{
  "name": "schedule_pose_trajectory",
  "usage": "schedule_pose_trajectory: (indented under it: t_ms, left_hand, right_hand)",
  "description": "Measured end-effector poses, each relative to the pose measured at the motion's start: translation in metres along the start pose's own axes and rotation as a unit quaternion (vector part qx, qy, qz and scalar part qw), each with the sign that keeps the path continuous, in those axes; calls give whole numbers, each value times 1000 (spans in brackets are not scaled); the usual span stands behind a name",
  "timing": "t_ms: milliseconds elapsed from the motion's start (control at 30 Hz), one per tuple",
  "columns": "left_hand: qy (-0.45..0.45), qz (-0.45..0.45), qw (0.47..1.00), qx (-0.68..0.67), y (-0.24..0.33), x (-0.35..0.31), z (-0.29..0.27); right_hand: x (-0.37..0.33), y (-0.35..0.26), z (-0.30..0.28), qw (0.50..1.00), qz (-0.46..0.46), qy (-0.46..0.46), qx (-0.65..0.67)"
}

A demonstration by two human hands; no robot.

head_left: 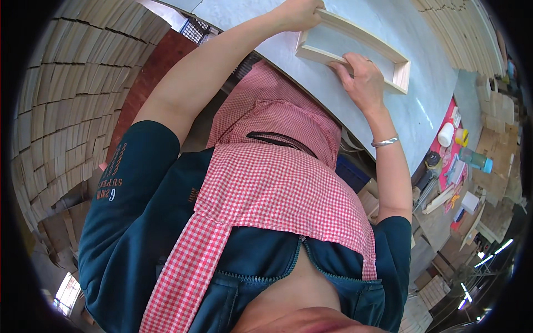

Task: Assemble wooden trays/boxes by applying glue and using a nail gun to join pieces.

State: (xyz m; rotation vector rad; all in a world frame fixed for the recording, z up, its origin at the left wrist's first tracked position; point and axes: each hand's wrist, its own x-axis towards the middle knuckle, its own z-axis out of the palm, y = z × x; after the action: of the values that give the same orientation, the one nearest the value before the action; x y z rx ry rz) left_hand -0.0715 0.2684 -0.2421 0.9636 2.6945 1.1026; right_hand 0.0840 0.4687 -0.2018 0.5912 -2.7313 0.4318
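A long, narrow rectangular frame of pale bare wood (363, 34) sits on the light grey-blue table top (413, 119), and the table shows through its open middle. At its far left corner, my left hand (300, 15) is closed on the wood, its fingertips partly out of sight. My right hand (363, 80) grips the near long side, right of the middle, with the thumb outside and the fingers bent over the top edge. A silver bangle circles the right wrist.
Tall stacks of wooden strips (83, 61) rise at the left. More pale strips (458, 33) lie at the far right of the table. Beyond the right edge are a white bottle (446, 134), a teal-lidded jar (474, 160) and small tools. A plastic basket (195, 31) stands at the far left.
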Motion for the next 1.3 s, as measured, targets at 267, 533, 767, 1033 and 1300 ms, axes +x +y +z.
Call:
schedule_pose_trajectory:
  t_ms: [267,533,767,1033,1300]
  left_hand:
    - [14,3,1000,17,1,1,2]
    - [-16,-9,1000,1,-9,10,2]
    - [-4,4,1000,14,-17,9,11]
    - [12,20,977,-212,-4,-33,-10]
    - [-81,-32,972,-218,11,-79,-33]
  right_hand:
    - [0,-2,7,999,1,31,-22]
    - [2,-3,5,1000,4,19,-11]
    - [3,-6,9,999,9,36,-33]
    - [1,-6,10,999,10,39,-34]
    - [1,-4,11,998,33,-12,-42]
